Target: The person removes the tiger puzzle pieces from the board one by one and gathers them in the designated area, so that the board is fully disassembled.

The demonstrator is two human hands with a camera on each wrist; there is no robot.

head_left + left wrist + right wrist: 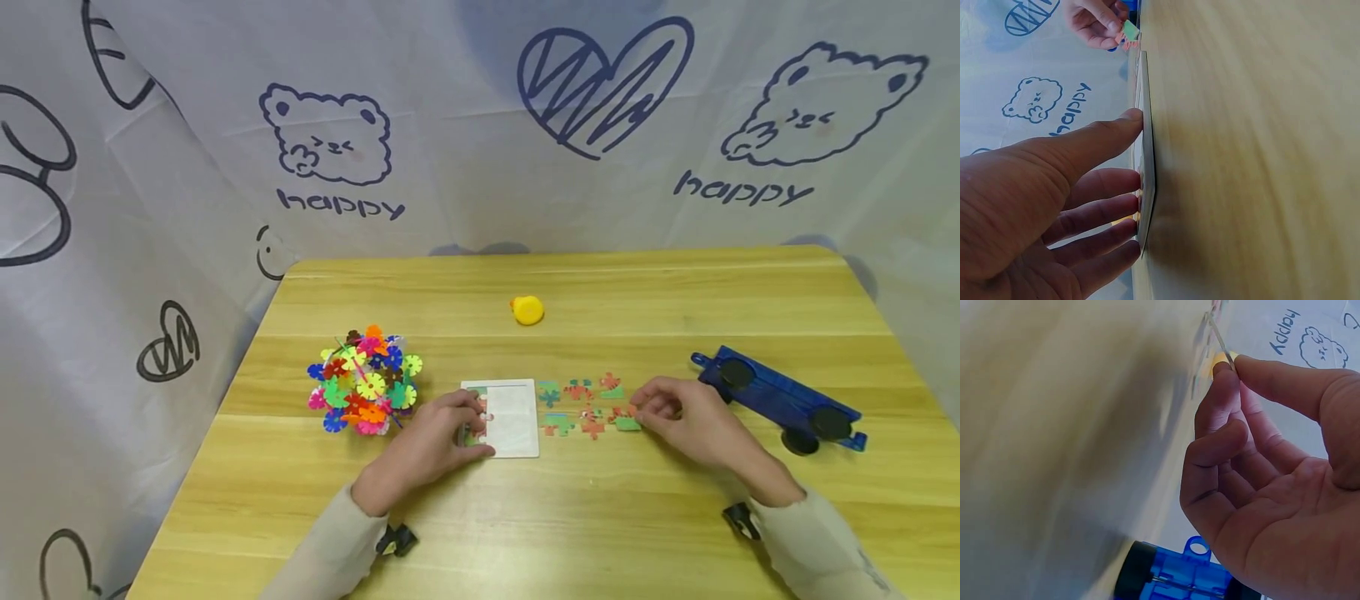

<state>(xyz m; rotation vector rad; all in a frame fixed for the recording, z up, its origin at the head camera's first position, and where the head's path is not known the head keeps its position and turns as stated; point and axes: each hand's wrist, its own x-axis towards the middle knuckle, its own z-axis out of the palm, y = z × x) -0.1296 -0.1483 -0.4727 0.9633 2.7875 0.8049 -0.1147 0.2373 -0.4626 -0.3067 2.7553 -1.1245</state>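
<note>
A white puzzle tray (513, 421) lies on the table with a few joined pieces along its left side. My left hand (438, 437) rests on that side, its thumb at the near edge and its fingertips over the pieces. In the left wrist view the fingers (1094, 215) lie fairly straight against the thin tray (1147, 156). To the tray's right, my right hand (690, 417) pinches a green and red puzzle piece (628, 423) between thumb and index finger. The right wrist view shows this piece (1221, 342) edge-on, tilted. Several loose puzzle pieces (591, 427) lie between the hands in two rows.
A bunch of colourful flower-shaped plastic pieces (367, 383) stands left of the tray. A yellow toy (528, 310) sits beyond it. Beside my right hand lies a blue toy vehicle base with black wheels (780, 402). A printed cloth (465, 133) hangs behind the table.
</note>
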